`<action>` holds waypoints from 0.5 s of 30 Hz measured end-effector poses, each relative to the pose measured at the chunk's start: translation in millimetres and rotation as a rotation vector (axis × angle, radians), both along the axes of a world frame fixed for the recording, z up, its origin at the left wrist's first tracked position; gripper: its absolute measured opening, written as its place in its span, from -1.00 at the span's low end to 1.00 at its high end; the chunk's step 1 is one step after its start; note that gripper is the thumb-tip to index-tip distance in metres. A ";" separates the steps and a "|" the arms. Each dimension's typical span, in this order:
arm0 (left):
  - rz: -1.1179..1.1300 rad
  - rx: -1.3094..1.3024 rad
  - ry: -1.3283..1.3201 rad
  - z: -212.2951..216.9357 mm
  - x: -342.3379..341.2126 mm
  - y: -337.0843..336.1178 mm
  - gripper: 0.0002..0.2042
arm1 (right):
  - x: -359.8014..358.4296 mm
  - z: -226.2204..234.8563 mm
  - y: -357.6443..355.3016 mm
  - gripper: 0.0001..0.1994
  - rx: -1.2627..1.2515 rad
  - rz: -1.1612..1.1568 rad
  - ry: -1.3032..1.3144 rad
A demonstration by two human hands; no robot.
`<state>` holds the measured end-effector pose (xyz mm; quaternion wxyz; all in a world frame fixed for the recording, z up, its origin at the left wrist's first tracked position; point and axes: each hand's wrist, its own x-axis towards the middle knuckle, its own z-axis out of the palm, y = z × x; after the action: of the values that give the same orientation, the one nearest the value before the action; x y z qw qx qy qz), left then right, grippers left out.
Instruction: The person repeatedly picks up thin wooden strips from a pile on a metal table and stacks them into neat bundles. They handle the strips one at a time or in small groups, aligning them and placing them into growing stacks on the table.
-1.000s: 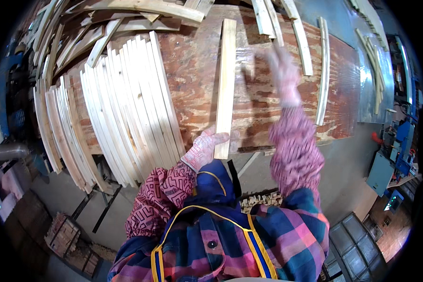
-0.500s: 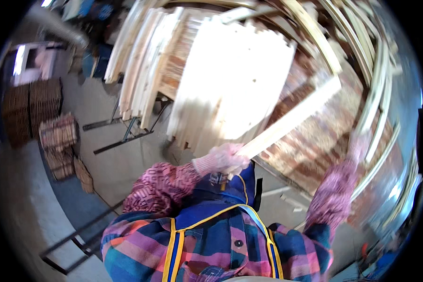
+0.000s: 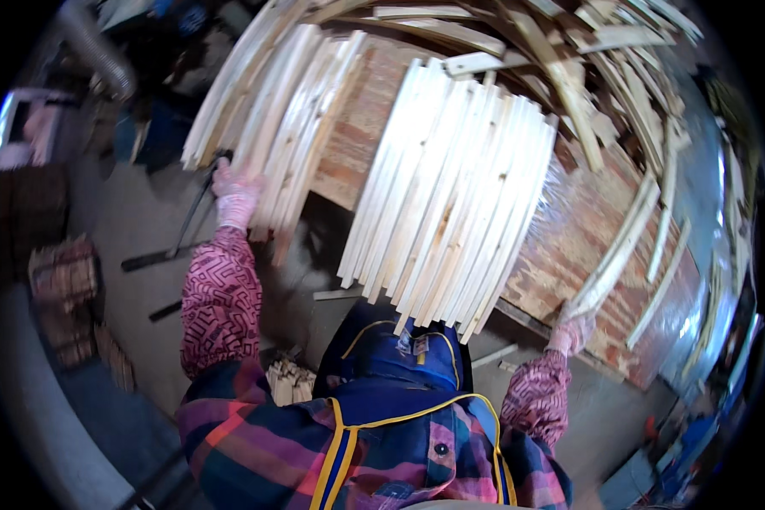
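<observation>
The right hand (image 3: 572, 331) is closed on the near end of a pale wooden strip (image 3: 625, 244) slanting across the table (image 3: 585, 223), while the left hand (image 3: 234, 194) meets the near ends of the left-hand strips (image 3: 314, 127), its grip impossible to tell. Held only at one end, the pale strip could swing and snag the tangled offcuts (image 3: 561, 93); the middle row (image 3: 446, 195), jutting past the table's edge, could tip or skew if the apron (image 3: 399, 361) bumps it.
</observation>
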<state>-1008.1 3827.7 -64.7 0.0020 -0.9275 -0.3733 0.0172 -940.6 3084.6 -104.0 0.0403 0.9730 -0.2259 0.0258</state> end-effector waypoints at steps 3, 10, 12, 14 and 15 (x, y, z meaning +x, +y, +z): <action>-0.313 0.009 0.028 -21.3 28.5 46.9 -0.27 | -10.3 -32.4 -43.5 -0.34 0.267 0.069 -0.261; 0.091 -0.795 -0.311 16.7 32.1 24.9 -0.21 | -33.8 28.0 22.2 -0.41 0.761 -0.365 -0.072; 0.047 -0.786 -0.283 3.3 27.5 38.3 -0.21 | -58.7 27.5 30.3 -0.57 1.407 -0.457 -0.312; 0.026 -0.561 -0.153 0.7 29.6 52.3 -0.20 | -73.6 31.7 44.7 -0.69 1.862 -0.519 -0.363; 0.055 -0.541 -0.129 -1.1 32.6 52.6 -0.20 | -83.6 26.9 41.9 -0.70 1.885 -0.534 -0.373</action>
<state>-975.4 3880.3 -65.7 -0.2698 -0.8831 -0.3796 0.0569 -1024.2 3126.6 -77.2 -0.7803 0.5050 -0.3682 -0.0218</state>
